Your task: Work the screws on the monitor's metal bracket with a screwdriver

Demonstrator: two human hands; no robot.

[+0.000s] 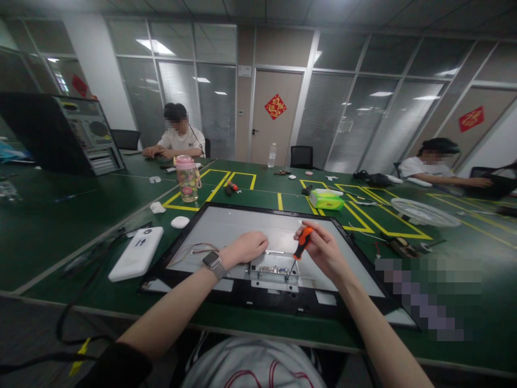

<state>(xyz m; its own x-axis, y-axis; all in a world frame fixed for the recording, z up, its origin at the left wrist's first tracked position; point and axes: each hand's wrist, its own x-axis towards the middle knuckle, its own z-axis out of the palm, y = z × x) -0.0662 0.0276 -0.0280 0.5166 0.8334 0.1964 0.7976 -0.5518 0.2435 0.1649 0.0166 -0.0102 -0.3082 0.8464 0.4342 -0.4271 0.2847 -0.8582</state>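
In front of me lies a large flat display panel (226,223) with a black frame and a pale grey back. My right hand (325,249) grips an orange and black screwdriver (302,243), its shaft slanting down to the metal bracket (278,281) with connector ports near the panel's near edge. Whether the tip sits in a screw is too small to tell. My left hand (247,247) rests on the panel just left of the bracket, fingers curled; what they hold, if anything, is hidden. Thin wires (194,249) run beside my left wrist, which wears a watch.
Left of the panel lie a white power bank (137,254), a round white object (180,222) and dark cables (95,258). Beyond stand a flowered bottle (187,180), a green tissue pack (326,200) and a computer case (86,132). Two people (181,134) sit farther off.
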